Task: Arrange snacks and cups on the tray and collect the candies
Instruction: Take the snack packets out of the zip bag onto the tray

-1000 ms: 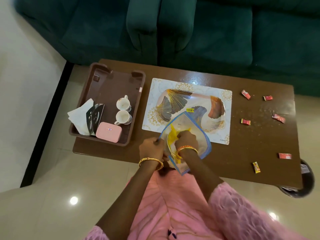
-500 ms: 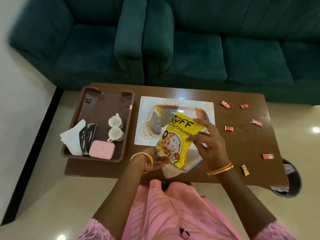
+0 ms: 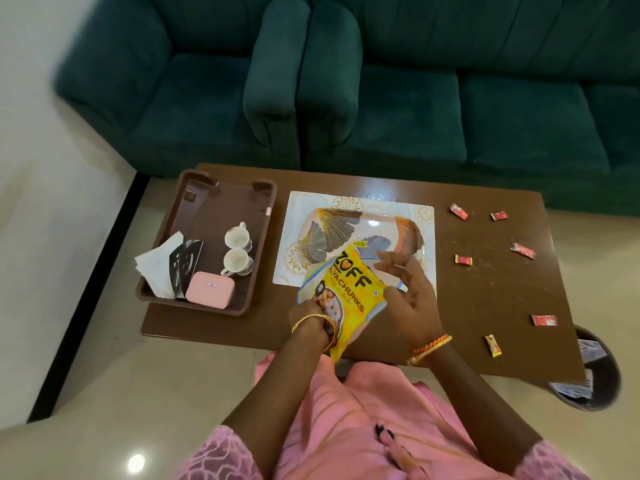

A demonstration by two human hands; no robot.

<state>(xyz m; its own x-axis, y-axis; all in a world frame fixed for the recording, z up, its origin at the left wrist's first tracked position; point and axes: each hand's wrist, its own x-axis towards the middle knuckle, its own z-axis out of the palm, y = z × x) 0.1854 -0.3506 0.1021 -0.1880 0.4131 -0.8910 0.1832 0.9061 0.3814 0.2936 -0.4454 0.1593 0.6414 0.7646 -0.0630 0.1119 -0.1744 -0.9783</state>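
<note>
A yellow soya chunks snack packet [image 3: 349, 292] is held low over the table's near edge, lying across a clear zip bag [image 3: 302, 289] with a blue rim. My left hand [image 3: 310, 315] grips the packet's lower left end. My right hand [image 3: 407, 294] holds its right edge, thumb on the front and fingers spread at the top corner. Behind them a leaf-patterned tray [image 3: 410, 225] rests on a white placemat [image 3: 294, 209]. Two white cups [image 3: 237, 249] stand in a brown tray [image 3: 214, 202] at the left. Several wrapped candies [image 3: 463, 260] lie scattered on the table's right side.
The brown tray also holds white napkins [image 3: 156, 261] in a black holder [image 3: 185, 268] and a pink box [image 3: 209, 289]. A dark bin [image 3: 588, 375] stands by the table's near right corner. A green sofa [image 3: 398, 109] runs along the far side.
My right hand pulled the yellow packet out of the zip bag. The packet has since come down toward me, and my left hand has moved from the bag onto the packet's lower end.
</note>
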